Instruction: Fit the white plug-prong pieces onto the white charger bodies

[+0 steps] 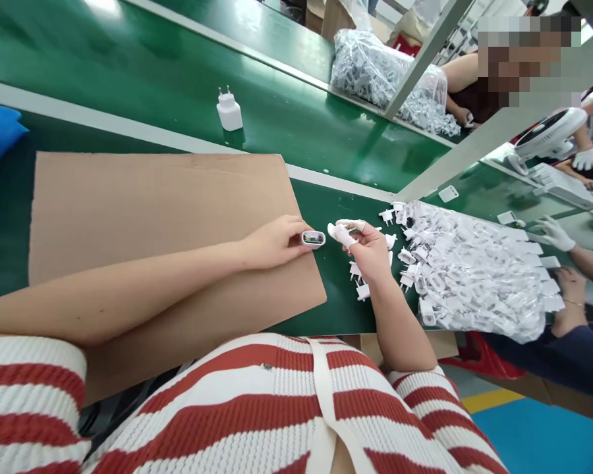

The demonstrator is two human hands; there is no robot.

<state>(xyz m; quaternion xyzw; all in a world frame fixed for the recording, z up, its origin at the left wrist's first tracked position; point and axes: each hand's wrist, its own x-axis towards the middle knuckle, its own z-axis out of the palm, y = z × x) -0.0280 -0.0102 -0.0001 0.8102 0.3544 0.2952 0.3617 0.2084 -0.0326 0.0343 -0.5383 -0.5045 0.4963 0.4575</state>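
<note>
Looking at a green bench (321, 204) with a big cardboard sheet (143, 210) on it. Off right, a clear bag of white plug parts (479, 270). Then the left hand (277, 242), pinched narrow, and near it the right hand (368, 247), fingers curled close, can't tell whether holding anything. Also a white charger (230, 113), upright farther back. Smaller, a white housing (313, 239) in that left pinch, over the cardboard's edge. Tiniest: loose prong pieces (408, 276) by the bag.

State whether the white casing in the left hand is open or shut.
Open at its near end: the white casing in the left hand shows inner parts.
</note>
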